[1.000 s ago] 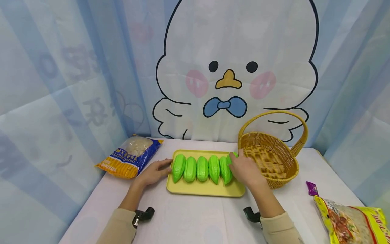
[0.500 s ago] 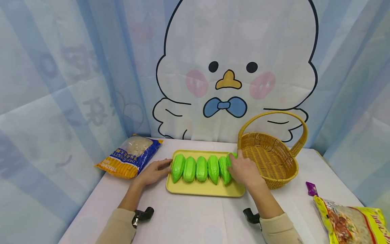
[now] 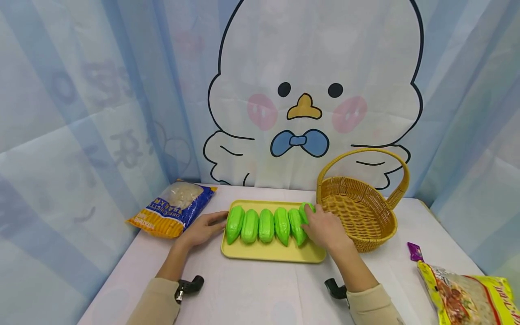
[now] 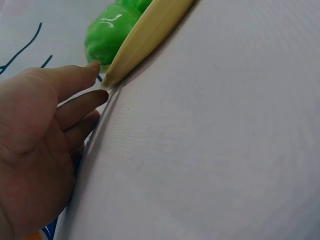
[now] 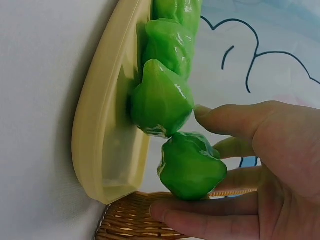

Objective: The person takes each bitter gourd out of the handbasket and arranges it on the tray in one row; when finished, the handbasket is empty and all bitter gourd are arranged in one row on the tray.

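A yellow tray [image 3: 270, 254] holds a row of several bright green, glossy, ridged plastic-looking vegetables [image 3: 266, 225], pointed at one end. My left hand [image 3: 204, 229] rests at the tray's left end, fingers loosely extended. In the left wrist view its fingertips [image 4: 96, 70] are right at the tray's corner, beside the leftmost vegetable [image 4: 112, 30]. My right hand [image 3: 325, 228] is around the rightmost vegetable [image 5: 192, 167], fingers on its far side. The right thumb [image 5: 220, 117] reaches the neighbouring vegetable [image 5: 162, 100]. In the head view this hand covers part of the rightmost one.
A wicker basket [image 3: 390, 223] with a tall handle stands right behind my right hand. A blue-and-orange pasta bag [image 3: 174, 210] lies at the back left. At the right are a small purple packet [image 3: 415, 251] and a yellow food bag [image 3: 467, 291]. A printed curtain encloses the table.
The row of green vegetables has shifted slightly left on the tray, with my right hand moving left along with it. The left hand has barely moved.
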{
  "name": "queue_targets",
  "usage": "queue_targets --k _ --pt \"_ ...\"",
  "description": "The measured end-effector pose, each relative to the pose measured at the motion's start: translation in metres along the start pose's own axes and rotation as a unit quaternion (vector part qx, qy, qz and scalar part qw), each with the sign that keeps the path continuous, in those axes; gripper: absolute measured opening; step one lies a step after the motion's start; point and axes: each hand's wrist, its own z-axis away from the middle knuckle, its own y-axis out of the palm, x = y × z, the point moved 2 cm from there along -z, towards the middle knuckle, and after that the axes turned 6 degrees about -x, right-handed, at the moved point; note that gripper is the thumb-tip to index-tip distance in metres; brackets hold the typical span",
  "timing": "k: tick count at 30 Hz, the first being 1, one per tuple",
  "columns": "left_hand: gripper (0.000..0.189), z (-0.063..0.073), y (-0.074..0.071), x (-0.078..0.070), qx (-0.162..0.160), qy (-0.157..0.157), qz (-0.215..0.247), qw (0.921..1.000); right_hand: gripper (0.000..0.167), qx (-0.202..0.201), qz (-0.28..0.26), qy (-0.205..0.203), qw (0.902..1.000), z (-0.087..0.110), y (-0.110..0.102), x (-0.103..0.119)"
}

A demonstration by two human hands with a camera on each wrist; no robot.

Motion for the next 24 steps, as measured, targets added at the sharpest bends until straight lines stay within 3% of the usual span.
queue_targets --k 14,20,24 --pt "0.053 -0.002 0.0027 -0.0001 -0.002 -0.001 0.013 0.9999 0.049 0.009 -0.01 0.016 0.9998 0.0029 -0.0051 -0.002" --pt "0.053 -0.002 0.0022 0.0005 -0.001 -0.003 0.014 0.9999 0.05 0.019 -0.016 0.002 0.9997 0.0036 -0.0061 -0.0036" --pt "0.052 -0.0009 0.001 0.0014 -0.003 -0.004 0.007 1.0 0.051 -0.017 -0.027 -0.009 0.9995 0.0017 -0.0088 -0.0035"
